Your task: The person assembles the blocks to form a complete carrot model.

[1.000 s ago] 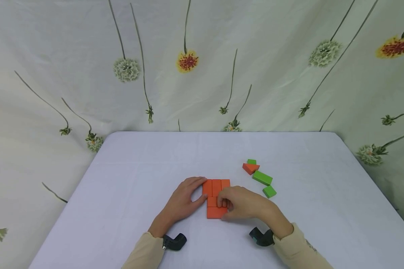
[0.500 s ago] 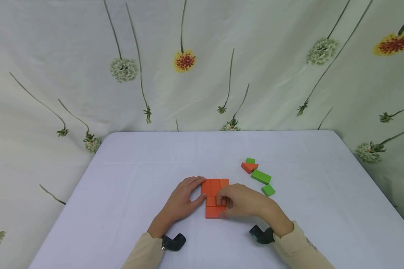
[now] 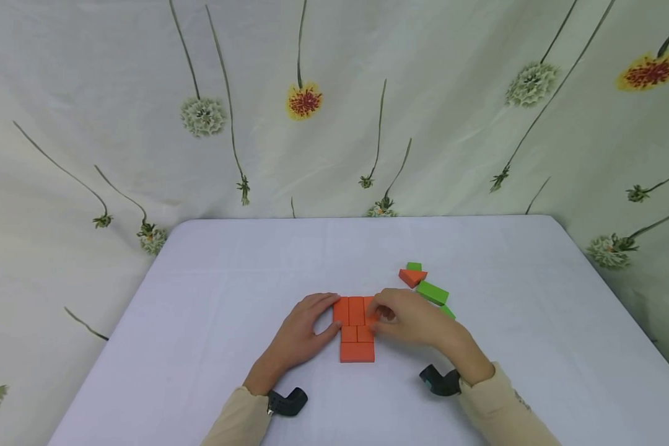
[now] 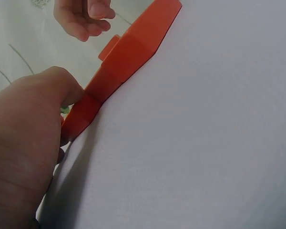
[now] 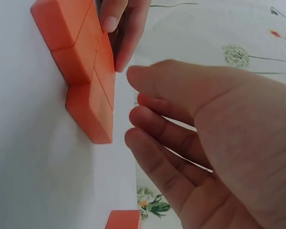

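Note:
Several orange building blocks lie flat against one another near the middle of the table in the head view. My left hand [image 3: 303,331] holds the left upright orange block [image 3: 341,310] between thumb and index finger at its two ends. My right hand [image 3: 409,314] hovers at the right upright orange block [image 3: 370,303], partly covering it in the head view. In the right wrist view its thumb and fingers are parted with nothing between them. Two small orange blocks [image 3: 356,334] sit below the upright ones, and a long orange block [image 3: 357,353] lies across the bottom.
Beyond my right hand lie an orange triangular block [image 3: 412,277], a small green block [image 3: 414,266], a long green block [image 3: 432,292] and another green block [image 3: 448,311], partly hidden by the hand. The white table [image 3: 245,260] ends at a flowered cloth [image 3: 345,148].
My right hand has let go of the small block in the second row and moved up and right, with thumb and fingers spread. The left hand stays in place.

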`<state>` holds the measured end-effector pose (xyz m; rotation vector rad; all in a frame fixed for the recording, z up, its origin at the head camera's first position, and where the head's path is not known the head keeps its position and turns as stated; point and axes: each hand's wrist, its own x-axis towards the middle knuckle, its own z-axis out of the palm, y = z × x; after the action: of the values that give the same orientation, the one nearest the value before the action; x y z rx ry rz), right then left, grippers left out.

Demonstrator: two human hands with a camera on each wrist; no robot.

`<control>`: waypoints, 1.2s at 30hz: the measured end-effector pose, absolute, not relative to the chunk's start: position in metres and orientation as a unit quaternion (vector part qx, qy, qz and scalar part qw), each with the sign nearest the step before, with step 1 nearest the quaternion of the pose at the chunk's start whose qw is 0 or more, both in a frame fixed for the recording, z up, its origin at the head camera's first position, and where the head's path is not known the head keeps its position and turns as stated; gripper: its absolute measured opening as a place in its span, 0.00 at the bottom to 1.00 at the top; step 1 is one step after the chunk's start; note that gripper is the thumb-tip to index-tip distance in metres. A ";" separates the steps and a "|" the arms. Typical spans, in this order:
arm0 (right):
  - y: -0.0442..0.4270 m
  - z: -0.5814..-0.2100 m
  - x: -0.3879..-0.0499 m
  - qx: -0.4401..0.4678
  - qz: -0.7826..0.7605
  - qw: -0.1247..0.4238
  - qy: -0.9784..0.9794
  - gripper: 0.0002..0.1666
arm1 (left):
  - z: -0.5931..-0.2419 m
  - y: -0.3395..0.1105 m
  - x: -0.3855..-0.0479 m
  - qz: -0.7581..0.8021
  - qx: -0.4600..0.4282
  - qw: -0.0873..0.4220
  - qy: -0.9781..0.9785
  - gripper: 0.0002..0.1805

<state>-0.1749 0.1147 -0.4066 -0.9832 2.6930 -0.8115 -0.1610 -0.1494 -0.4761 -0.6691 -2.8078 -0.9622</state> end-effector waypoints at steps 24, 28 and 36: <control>0.149 -0.420 -0.205 -0.156 -0.261 -0.077 0.949 0.21 | -0.475 -0.149 -0.160 -0.311 -0.221 0.053 -0.923 0.29; 0.154 -0.423 -0.207 -0.145 -0.255 -0.072 0.953 0.22 | -0.476 -0.149 -0.160 -0.311 -0.221 0.054 -0.923 0.29; 0.160 -0.432 -0.211 -0.139 -0.259 -0.061 0.954 0.23 | -0.477 -0.149 -0.160 -0.308 -0.218 0.052 -0.925 0.30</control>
<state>-0.2114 0.1601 -0.4316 -0.4529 3.1186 -0.8477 -0.1603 -0.1493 -0.4767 -0.6626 -2.8127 -0.9366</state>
